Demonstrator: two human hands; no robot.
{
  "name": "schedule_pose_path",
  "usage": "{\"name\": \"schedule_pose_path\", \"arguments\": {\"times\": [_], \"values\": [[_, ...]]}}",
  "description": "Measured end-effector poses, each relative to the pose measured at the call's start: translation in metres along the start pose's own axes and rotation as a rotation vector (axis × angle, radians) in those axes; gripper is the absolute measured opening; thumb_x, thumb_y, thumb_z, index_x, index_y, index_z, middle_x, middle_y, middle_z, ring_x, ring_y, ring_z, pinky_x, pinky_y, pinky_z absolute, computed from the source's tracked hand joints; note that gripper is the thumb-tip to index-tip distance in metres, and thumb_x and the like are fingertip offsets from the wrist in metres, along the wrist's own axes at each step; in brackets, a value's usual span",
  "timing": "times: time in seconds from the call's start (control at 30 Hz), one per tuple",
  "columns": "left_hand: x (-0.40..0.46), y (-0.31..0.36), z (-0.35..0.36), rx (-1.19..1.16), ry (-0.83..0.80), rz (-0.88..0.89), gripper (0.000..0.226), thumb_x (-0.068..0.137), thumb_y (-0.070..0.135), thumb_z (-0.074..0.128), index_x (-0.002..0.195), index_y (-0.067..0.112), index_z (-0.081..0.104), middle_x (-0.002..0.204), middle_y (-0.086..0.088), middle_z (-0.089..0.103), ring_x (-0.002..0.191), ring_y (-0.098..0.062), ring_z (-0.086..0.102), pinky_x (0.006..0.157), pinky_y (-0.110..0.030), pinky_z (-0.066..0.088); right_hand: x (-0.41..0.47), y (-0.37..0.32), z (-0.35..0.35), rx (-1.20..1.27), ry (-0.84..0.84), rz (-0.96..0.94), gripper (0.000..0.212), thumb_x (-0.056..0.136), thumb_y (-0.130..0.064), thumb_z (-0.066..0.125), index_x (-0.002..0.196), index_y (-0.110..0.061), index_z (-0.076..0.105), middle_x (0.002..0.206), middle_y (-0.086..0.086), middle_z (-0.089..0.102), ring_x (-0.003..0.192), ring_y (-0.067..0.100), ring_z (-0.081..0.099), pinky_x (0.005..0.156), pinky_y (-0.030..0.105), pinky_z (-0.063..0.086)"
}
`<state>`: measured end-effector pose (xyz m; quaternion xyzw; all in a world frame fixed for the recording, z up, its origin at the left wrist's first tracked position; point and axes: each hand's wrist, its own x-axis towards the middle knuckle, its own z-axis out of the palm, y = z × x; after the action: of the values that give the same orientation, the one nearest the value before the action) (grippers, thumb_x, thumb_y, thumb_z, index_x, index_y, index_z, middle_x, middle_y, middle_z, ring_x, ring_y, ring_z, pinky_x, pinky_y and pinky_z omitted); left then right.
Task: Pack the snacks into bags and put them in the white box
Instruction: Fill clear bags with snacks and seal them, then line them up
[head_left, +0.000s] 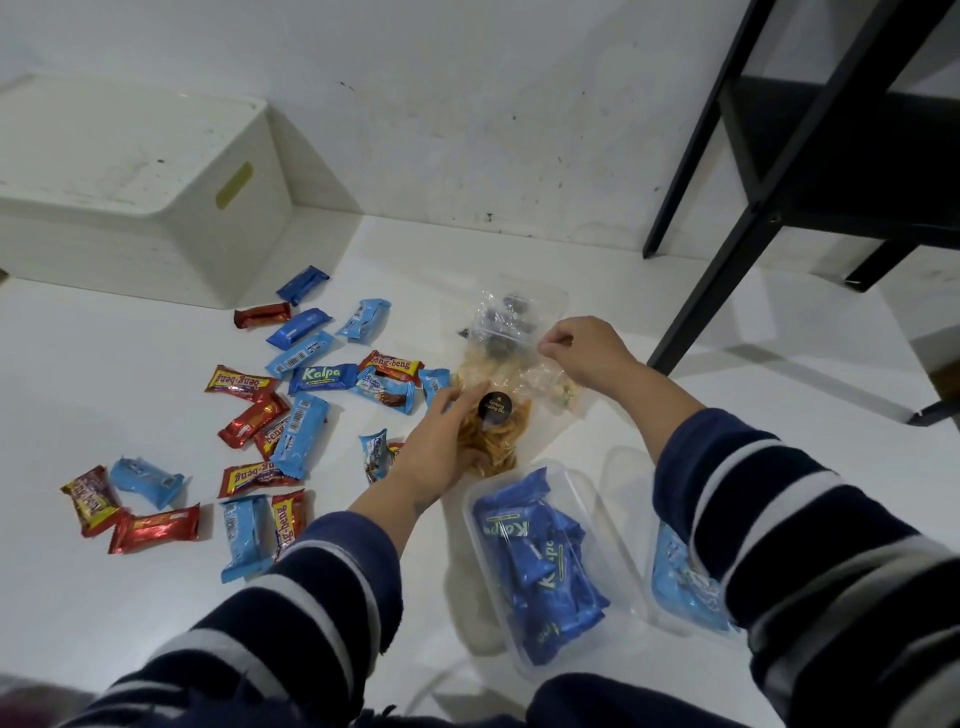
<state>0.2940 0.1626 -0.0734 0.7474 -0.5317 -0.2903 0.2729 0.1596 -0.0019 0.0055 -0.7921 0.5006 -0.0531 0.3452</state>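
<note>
Your left hand (441, 447) is curled around a clear pack of orange chips (493, 441) with a round black sticker (494, 406), holding it low on the white floor (104, 597). Your right hand (582, 348) is pinching the top edge of a clear bag (506, 332), fingers pressed together on the thin plastic. The bag has dark snacks inside, and the chips sit right under it.

To your left, lots of small snack bars (291, 410) lie spread out on the floor, some red, some light blue, some dark blue. Near your knees is a clear tray (540, 566) full of dark blue snack packs. Just beside it, partly hidden by your right sleeve, is another clear tray (675, 587) with light blue packs.

The white box (140, 192) sits far back on the left by the wall, well apart from your hands. A black shelf frame (737, 197) stands on the right.
</note>
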Motion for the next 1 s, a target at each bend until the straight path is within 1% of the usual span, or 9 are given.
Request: {"name": "schedule_pose_path", "arguments": {"times": [0.1,0.23,0.3,0.37,0.47,0.6,0.7,0.87,1.0], "values": [[-0.001,-0.001,0.001,-0.03,0.019,0.021,0.082,0.079,0.006,0.073,0.146,0.03,0.031,0.144,0.0,0.03,0.128,-0.019,0.041,0.103,-0.021,0.031,0.001,0.002,0.002,-0.003,0.031,0.019,0.01,0.088,-0.024,0.063,0.079,-0.027,0.067,0.09,-0.007,0.065,0.098,0.021,0.061,0.094,0.048,0.048],[-0.001,-0.005,0.002,-0.004,0.02,0.032,0.083,0.079,0.011,0.074,0.146,0.032,0.031,0.143,0.0,0.03,0.127,-0.021,0.042,0.105,-0.027,0.036,0.0,-0.002,0.001,0.022,0.032,-0.002,0.003,0.083,-0.03,0.064,0.083,-0.03,0.067,0.088,-0.011,0.063,0.092,0.019,0.062,0.091,0.047,0.05],[-0.001,-0.005,0.002,0.006,0.018,0.034,0.083,0.079,0.013,0.074,0.146,0.032,0.031,0.142,0.0,0.03,0.126,-0.021,0.043,0.105,-0.029,0.038,0.0,-0.008,0.001,0.052,-0.001,-0.024,0.01,0.082,-0.033,0.067,0.09,-0.029,0.067,0.089,-0.01,0.062,0.088,0.018,0.061,0.089,0.045,0.051],[0.0,-0.005,0.002,0.012,0.012,0.038,0.083,0.079,0.013,0.074,0.146,0.031,0.031,0.142,0.0,0.03,0.126,-0.021,0.043,0.104,-0.028,0.038,0.004,-0.013,0.004,0.014,0.007,-0.05,0.003,0.083,-0.031,0.068,0.083,-0.028,0.068,0.087,-0.01,0.063,0.091,0.018,0.062,0.093,0.046,0.049],[0.0,-0.006,0.002,0.011,0.016,0.037,0.083,0.078,0.012,0.074,0.146,0.032,0.031,0.142,0.0,0.03,0.125,-0.02,0.043,0.098,-0.027,0.039,0.007,-0.015,0.005,-0.033,0.033,-0.036,0.015,0.085,-0.027,0.067,0.072,-0.031,0.064,0.086,-0.011,0.064,0.098,0.019,0.061,0.096,0.045,0.046],[-0.001,-0.006,0.001,0.014,0.025,0.043,0.083,0.078,0.011,0.073,0.147,0.031,0.031,0.142,0.0,0.031,0.125,-0.019,0.043,0.095,-0.026,0.039,0.01,-0.016,0.009,-0.001,0.018,-0.015,0.01,0.087,-0.022,0.062,0.083,-0.015,0.068,0.095,-0.001,0.068,0.093,0.02,0.063,0.087,0.036,0.053],[-0.001,-0.006,0.001,0.029,0.022,0.04,0.083,0.079,0.013,0.073,0.147,0.032,0.03,0.142,0.001,0.03,0.124,-0.018,0.044,0.092,-0.024,0.04,0.011,-0.023,0.015,0.012,0.002,-0.07,0.015,0.085,-0.019,0.062,0.089,-0.007,0.07,0.089,0.003,0.066,0.083,0.021,0.061,0.076,0.031,0.049],[-0.003,-0.005,0.0,0.023,0.005,0.012,0.083,0.08,0.014,0.072,0.147,0.037,0.027,0.141,0.005,0.029,0.124,-0.017,0.044,0.097,-0.031,0.044,0.017,-0.028,0.016,-0.05,0.045,-0.086,0.008,0.087,-0.016,0.064,0.083,-0.018,0.071,0.087,-0.003,0.065,0.082,0.015,0.059,0.075,0.027,0.048],[-0.003,-0.005,-0.001,0.032,0.0,0.014,0.083,0.081,0.014,0.071,0.147,0.038,0.027,0.142,0.005,0.029,0.124,-0.018,0.045,0.096,-0.032,0.046,0.02,-0.034,0.018,-0.114,-0.002,-0.067,0.018,0.086,-0.014,0.057,0.089,-0.001,0.07,0.099,0.012,0.07,0.088,0.025,0.063,0.082,0.037,0.054]]}}
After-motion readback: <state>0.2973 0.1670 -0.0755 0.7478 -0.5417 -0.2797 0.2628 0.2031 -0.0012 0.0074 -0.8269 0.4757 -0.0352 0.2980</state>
